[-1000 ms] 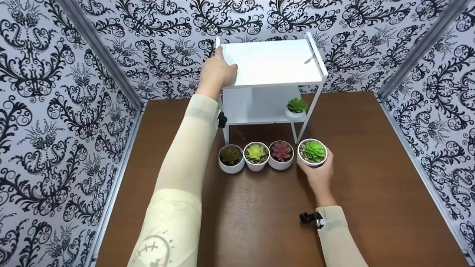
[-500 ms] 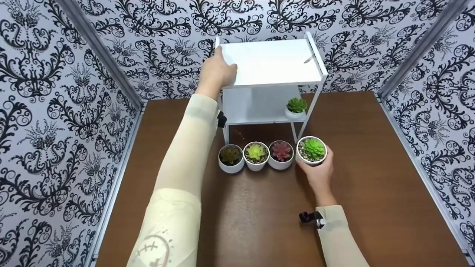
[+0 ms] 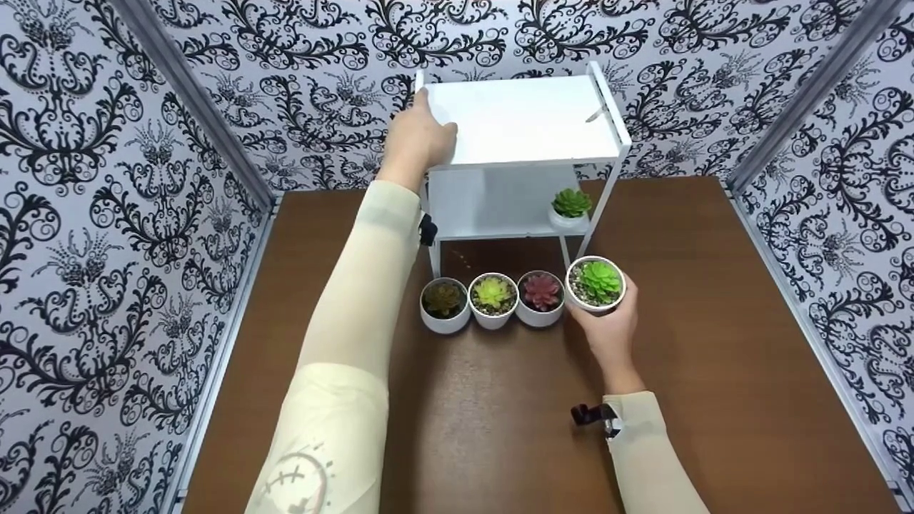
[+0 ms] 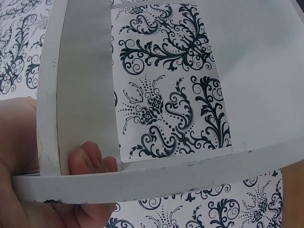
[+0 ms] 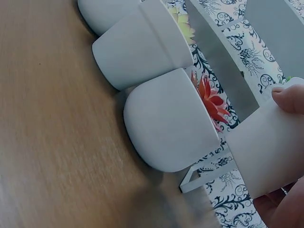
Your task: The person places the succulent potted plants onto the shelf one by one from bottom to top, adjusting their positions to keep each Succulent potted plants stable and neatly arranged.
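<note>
My left hand (image 3: pixel 419 139) grips the left side of the white two-tier shelf (image 3: pixel 525 121). In the left wrist view, its fingers (image 4: pixel 86 160) curl round the corner of the frame. My right hand (image 3: pixel 609 328) holds a white pot with a bright green succulent (image 3: pixel 600 281) beside the shelf's right front leg. In the right wrist view that pot (image 5: pixel 270 142) is raised off the table, with the thumb near its rim. Left of it stand three potted succulents in a row: a dark red one (image 3: pixel 541 291), a yellow-green one (image 3: pixel 493 293) and a dark brownish one (image 3: pixel 444 300).
A small green succulent in a white pot (image 3: pixel 570 204) sits at the right end of the lower shelf board (image 3: pixel 493 203). Brown tabletop (image 3: pixel 485 428) lies in front of the row. Black-and-white patterned walls (image 3: pixel 307 86) enclose the back and sides.
My right hand has lifted the bright green succulent's pot a little, moving it slightly away from me and to the left. The left hand stays on the shelf.
</note>
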`<control>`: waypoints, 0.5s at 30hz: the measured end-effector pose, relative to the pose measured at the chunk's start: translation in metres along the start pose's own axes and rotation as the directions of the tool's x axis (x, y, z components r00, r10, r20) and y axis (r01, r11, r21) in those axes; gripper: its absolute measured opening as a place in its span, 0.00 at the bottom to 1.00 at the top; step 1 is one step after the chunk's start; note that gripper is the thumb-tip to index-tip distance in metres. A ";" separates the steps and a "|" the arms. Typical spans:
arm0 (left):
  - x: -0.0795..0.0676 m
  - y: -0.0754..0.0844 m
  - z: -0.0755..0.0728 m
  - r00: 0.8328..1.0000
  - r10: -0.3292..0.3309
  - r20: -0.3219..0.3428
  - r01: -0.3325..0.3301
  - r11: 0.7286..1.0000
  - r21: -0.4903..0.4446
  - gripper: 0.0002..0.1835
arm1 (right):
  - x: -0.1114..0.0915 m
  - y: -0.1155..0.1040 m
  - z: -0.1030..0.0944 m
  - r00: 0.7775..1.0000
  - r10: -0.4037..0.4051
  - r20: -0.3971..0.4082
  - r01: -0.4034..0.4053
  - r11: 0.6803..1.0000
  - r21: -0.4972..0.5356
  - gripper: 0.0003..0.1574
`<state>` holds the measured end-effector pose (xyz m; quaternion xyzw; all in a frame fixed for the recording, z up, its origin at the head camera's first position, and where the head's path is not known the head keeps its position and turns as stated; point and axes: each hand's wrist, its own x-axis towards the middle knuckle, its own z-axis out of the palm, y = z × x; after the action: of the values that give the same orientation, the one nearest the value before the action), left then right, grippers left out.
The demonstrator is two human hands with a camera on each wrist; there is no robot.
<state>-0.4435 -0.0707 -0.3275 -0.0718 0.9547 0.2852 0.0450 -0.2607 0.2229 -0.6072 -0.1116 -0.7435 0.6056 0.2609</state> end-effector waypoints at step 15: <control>0.001 -0.001 0.000 1.000 0.004 0.002 -0.005 1.000 0.023 0.49 | 0.000 -0.020 0.009 1.000 -0.001 -0.003 0.001 1.000 0.007 0.63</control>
<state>-0.4446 -0.0721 -0.3281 -0.0688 0.9581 0.2741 0.0463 -0.2626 0.2100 -0.5888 -0.1112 -0.7410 0.6079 0.2628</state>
